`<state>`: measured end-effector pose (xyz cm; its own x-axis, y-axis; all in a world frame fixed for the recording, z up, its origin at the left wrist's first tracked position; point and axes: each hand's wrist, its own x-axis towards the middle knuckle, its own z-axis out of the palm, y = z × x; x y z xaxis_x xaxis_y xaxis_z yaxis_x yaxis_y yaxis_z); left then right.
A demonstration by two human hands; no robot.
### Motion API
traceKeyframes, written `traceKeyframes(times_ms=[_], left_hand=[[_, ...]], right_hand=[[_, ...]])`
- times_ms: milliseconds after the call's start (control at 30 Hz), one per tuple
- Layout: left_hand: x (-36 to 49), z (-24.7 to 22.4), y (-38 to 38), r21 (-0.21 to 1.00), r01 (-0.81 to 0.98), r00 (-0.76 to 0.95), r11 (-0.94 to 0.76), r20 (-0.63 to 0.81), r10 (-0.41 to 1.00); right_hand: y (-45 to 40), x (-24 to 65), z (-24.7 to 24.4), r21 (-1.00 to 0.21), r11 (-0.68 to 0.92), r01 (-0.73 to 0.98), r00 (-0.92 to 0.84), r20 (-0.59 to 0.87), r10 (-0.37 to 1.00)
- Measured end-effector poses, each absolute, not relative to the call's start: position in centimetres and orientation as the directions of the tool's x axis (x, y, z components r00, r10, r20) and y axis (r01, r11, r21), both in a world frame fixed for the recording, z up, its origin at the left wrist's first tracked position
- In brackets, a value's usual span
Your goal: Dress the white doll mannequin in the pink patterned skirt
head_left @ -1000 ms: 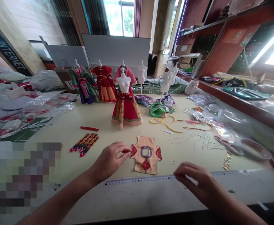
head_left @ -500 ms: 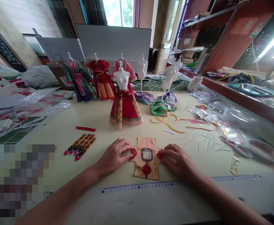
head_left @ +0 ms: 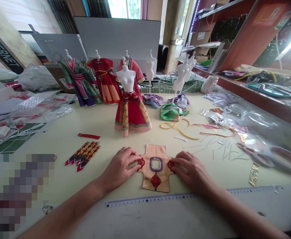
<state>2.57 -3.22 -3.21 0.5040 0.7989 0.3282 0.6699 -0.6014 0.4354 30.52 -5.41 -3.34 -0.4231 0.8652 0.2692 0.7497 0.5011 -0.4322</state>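
A tan, cross-shaped doll garment piece [head_left: 147, 181] lies flat on the table, with a square neck hole edged in a purple pattern and a red diamond motif below it. Its two short sleeves carry red round patches. My left hand [head_left: 122, 166] pinches the left sleeve edge between thumb and fingers. At the opposite sleeve, my right hand [head_left: 191, 169] has its fingertips closed on the right edge. A ruler [head_left: 160, 199] lies just below the piece. Behind it stands a white doll mannequin [head_left: 127, 78] in a red skirt [head_left: 140, 116].
Patterned fabric strips [head_left: 84, 154] and a red strip [head_left: 88, 136] lie to the left. Dressed mannequins stand at the back. Yellow ribbon [head_left: 177, 128], green cloth [head_left: 169, 113], loose pins, tape rolls [head_left: 286, 159] and a gold trim [head_left: 254, 174] are on the right.
The view has shifted slightly. Both hands stay at the sleeve edges, and the garment piece has hardly moved.
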Motion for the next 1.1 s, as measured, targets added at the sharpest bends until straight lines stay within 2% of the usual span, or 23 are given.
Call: traceKeyframes(times_ms=[467, 667, 833, 1100], left_hand=[[2.75, -2.98, -3.60, 0.401, 0.679, 0.502, -0.616, 0.358, 0.787], [2.34, -3.11, -3.71, 0.446, 0.647, 0.472, -0.619, 0.404, 0.784], [2.31, -3.07, -3.86, 0.385, 0.645, 0.478, -0.660, 0.470, 0.742], [2.14, -3.64, -3.61, 0.346, 0.610, 0.514, -0.712, 0.511, 0.689]], right_hand=[[-5.51, 30.38, -3.28, -0.450, 0.500, 0.740, -0.413, 0.283, 0.866], [-5.71, 30.70, -3.82, -0.483, 0.514, 0.709, -0.356, 0.384, 0.852], [-5.84, 30.74, -3.98, -0.496, 0.529, 0.688, -0.335, 0.430, 0.838], [-5.96, 30.44, -3.37, -0.511, 0.522, 0.684, -0.335, 0.415, 0.846]])
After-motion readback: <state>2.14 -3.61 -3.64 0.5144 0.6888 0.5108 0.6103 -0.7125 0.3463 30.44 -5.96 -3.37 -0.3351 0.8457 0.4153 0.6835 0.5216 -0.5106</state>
